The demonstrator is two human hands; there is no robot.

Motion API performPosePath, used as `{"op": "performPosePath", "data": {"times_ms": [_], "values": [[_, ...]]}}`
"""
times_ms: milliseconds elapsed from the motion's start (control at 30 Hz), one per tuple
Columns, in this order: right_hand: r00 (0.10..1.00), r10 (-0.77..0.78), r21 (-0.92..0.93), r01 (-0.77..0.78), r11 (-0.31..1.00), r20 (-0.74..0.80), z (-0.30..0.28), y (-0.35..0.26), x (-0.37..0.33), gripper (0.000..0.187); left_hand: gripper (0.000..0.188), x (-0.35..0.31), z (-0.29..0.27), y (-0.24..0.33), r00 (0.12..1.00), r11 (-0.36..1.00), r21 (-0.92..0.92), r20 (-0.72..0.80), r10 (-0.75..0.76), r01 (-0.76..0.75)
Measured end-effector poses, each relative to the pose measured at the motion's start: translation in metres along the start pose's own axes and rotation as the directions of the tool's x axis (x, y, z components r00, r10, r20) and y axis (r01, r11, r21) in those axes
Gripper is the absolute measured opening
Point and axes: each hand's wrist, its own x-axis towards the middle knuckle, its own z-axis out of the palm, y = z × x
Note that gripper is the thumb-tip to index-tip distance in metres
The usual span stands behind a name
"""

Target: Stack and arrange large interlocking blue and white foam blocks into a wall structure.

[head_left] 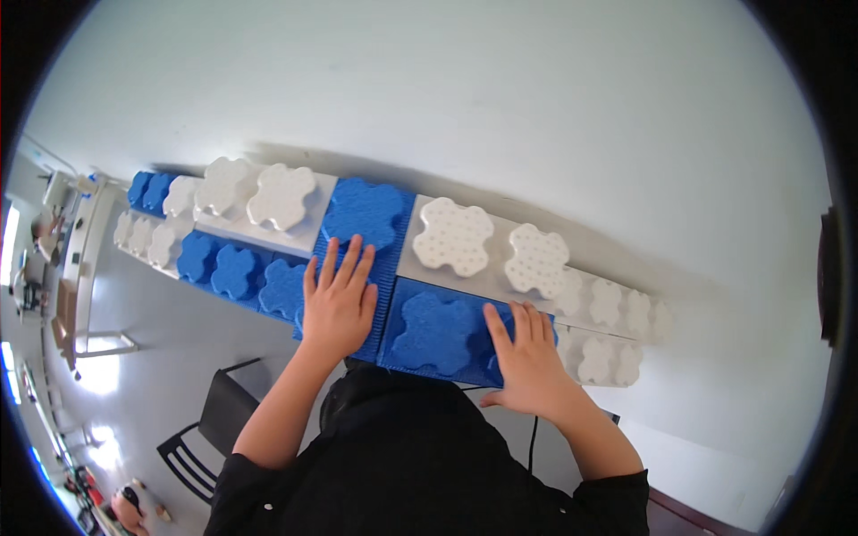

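A long wall of large blue and white foam-like blocks with cross-shaped studs on top runs across in front of me. My left hand (338, 308) lies flat with fingers spread, its fingertips at the lower edge of a blue stud (365, 212) in the middle. My right hand (527, 353) rests over the right end of a blue block (431, 332), fingers outstretched and thumb apart, partly hiding a stud there. White studs (453, 236) stand behind this block. Further left along the near row are several blue studs (236, 272). Neither hand grips anything.
A pale wall (554, 116) stands right behind the block row. A black chair (225, 413) is at the lower left on the grey floor. Beyond it are a white table (85, 277) and other people (130, 509) at the far left.
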Motion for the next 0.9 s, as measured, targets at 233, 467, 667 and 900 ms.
{"op": "performPosePath", "data": {"times_ms": [233, 467, 667, 900], "values": [[0.994, 0.101, -0.180, -0.093, 0.979, 0.037, 0.033, 0.047, -0.016, 0.132, 0.057, 0.002, 0.006, 0.001, 0.997, 0.996, 0.088, 0.065, 0.029, -0.034], [0.995, 0.054, -0.179, -0.038, 0.983, 0.085, 0.015, 0.036, -0.014, 0.118, 0.056, 0.002, 0.009, 0.004, 0.999, 0.991, 0.128, 0.042, 0.030, -0.035], [0.991, 0.063, -0.193, -0.040, 0.980, 0.114, 0.001, 0.009, 0.000, 0.120, 0.056, 0.001, 0.004, 0.001, 1.000, 0.996, 0.085, 0.030, 0.009, -0.011], [0.986, -0.107, -0.143, 0.088, 0.986, -0.127, 0.051, -0.049, 0.070, 0.119, 0.055, 0.004, 0.001, 0.003, 1.000, 1.000, 0.009, 0.018, 0.021, -0.021]]}}
